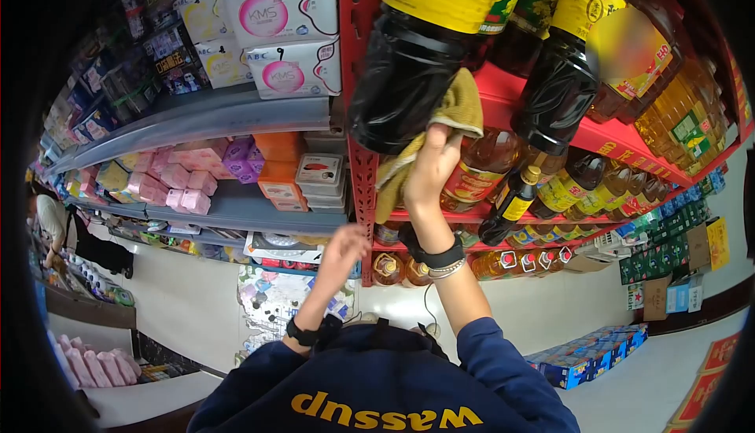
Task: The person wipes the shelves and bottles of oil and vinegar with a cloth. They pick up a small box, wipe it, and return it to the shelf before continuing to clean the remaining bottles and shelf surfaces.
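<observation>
While my right hand (431,167) grips a yellow cloth (460,106) trailing downward below the dark bottle (405,79), my left hand (340,254) hangs open; the hoodie (377,370) reads "wassup".

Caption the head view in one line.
Right hand presses a cloth to a dark bottle; left hand by the red shelf post.

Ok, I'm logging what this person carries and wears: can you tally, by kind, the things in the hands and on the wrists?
yellow cloth, pressed by the right hand on a dark bottle: 1
black wristbands, one on each wrist: 2
bead bracelet, right wrist: 1
The left hand holds nothing: 0
Total: 4
</observation>
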A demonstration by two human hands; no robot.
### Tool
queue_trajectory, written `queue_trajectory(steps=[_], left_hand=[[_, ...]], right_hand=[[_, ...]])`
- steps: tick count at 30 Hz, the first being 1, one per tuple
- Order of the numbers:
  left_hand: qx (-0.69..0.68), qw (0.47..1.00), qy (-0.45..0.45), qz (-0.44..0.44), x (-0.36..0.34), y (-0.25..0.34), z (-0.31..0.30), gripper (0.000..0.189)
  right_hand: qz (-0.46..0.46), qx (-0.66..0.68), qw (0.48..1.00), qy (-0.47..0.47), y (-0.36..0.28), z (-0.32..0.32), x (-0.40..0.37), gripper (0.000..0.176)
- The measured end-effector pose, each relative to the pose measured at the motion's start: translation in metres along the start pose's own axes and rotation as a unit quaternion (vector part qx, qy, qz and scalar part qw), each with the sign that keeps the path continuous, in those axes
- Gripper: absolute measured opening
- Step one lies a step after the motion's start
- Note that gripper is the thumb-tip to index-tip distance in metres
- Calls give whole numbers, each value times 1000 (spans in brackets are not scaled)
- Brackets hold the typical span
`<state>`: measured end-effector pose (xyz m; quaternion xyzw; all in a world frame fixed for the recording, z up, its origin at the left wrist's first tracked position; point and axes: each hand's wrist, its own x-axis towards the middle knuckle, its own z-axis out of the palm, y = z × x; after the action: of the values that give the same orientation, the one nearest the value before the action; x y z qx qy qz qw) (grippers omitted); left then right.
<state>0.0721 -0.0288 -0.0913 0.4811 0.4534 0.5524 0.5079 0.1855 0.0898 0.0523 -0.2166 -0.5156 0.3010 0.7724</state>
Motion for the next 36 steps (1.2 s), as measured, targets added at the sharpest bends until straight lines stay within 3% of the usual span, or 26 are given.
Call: queue_trajectory(steps=[1, 2, 6, 12, 15, 19, 21, 22, 23, 25, 27, 30, 32, 35, 36], left_hand=[[0, 998, 23, 52, 9, 29, 3, 29], [31, 994, 48, 97, 21, 56, 4, 36], [50, 954, 83, 283, 58, 139, 18, 58], [215, 878, 135, 406, 95, 166, 52, 87], [244, 858, 224, 392, 97, 168, 71, 89], [231, 871, 217, 374, 96, 170, 70, 89], [168, 892, 152, 390, 100, 164, 69, 87], [160, 896, 145, 388, 98, 164, 71, 85], [161, 897, 145, 386, 95, 165, 73, 85], [95, 919, 103, 368, 89, 167, 79, 83], [93, 924, 94, 360, 82, 172, 84, 78], [78, 936, 55, 338, 73, 176, 82, 73], [-47, 948, -64, 308, 68, 177, 76, 62], [-130, 942, -136, 278, 69, 173, 70, 53], [-101, 938, -146, 297, 69, 173, 69, 52]], right_hand=[[27, 28, 999, 15, -3, -1, 0, 44], [16, 35, 999, 26, -7, -1, 2, 33], [72, 99, 992, 6, -12, -15, 2, 37], [112, 66, 991, -36, -29, -32, 1, 46], [117, 56, 989, -64, -34, -41, -3, 46], [46, -16, 994, -96, -36, -52, -3, 43], [6, -26, 1000, -2, -20, -63, 3, 45], [0, -31, 1000, -3, -42, -53, 11, 46], [-94, -5, 994, -62, -64, -39, 16, 41], [-314, -147, 926, -150, -58, -43, 43, 40], [-361, -281, 879, -131, -81, -35, 44, 42], [-374, -275, 874, -141, -86, -33, 40, 41], [-395, -283, 865, -126, -91, -30, 30, 37], [-399, -316, 851, -131, -94, -35, 21, 39], [-398, -319, 850, -132, -94, -36, 18, 39]])
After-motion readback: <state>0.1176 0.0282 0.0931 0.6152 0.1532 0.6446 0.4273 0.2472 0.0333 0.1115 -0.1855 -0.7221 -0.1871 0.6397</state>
